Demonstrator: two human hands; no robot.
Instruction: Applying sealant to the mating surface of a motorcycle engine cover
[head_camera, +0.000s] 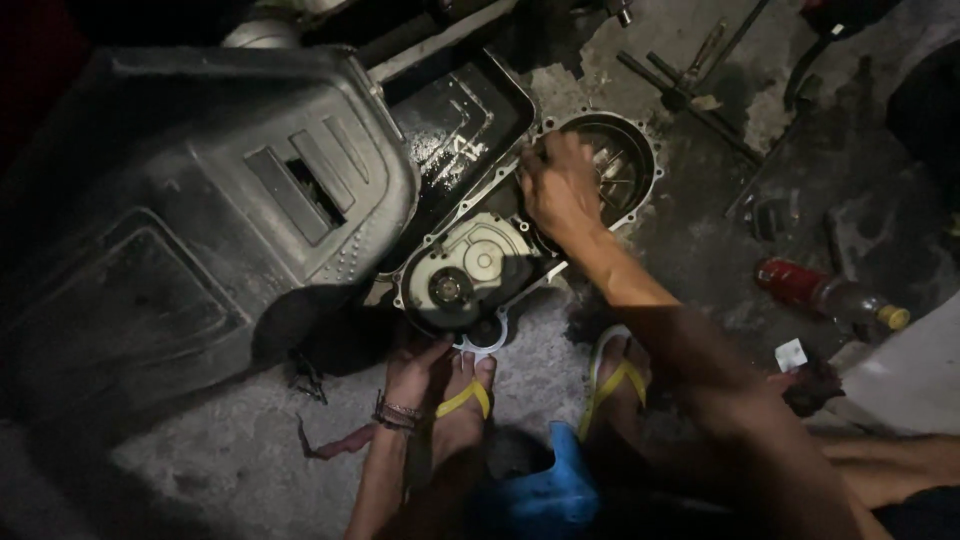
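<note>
Engine cover (480, 265) on the floor (230, 460): plastic panel (200, 200) to its left, bottle (830, 293) well to its right, tools (690, 85) behind-right, feet before it.

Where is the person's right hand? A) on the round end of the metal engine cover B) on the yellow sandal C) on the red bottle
A: the right hand rests on the round end of the metal engine cover, far from the red bottle.

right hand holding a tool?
No: the right hand lies bare on the rim of the engine case, and the tools lie apart on the floor.
</note>
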